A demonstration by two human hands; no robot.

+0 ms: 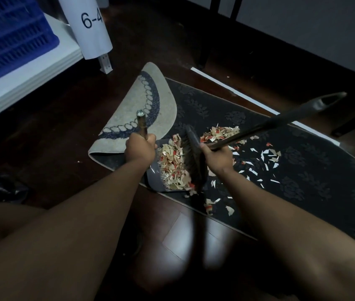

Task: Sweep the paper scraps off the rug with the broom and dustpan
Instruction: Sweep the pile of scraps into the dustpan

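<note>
Floor: dark wooden floor (172, 233) fills the near part of the view, with the person's two bare forearms reaching forward over it.
Left hand: the left hand (140, 148) is curled tight around the upright handle of the dustpan (154, 181), gripping it just below its metal-tipped end.
Right hand: the right hand (216, 156) is wrapped around the long dark handle of the broom (194, 157), low down, close to the brush head; the handle slants away up and to the right.
Dustpan: grey, resting at the near edge of the rug, with a comb of teeth along its back wall; a heap of tan, white and red scraps lies inside it.
Broom head: dark bristles stand at the open mouth of the dustpan, touching the heap; the bristles look blurred.
Paper scraps: the paper scraps (259, 157) lie spread on the rug just right of the broom, a thicker pile beyond the brush head and a few at the rug's near edge.
Rug: the dark patterned rug (315, 170) lies on the floor, its left end folded over to show a pale underside with a blue ring pattern.
Far left: a white shelf (31, 79) carries a blue crate (9, 40); a white sheet (89, 25) marked "6-4" hangs beside it.
</note>
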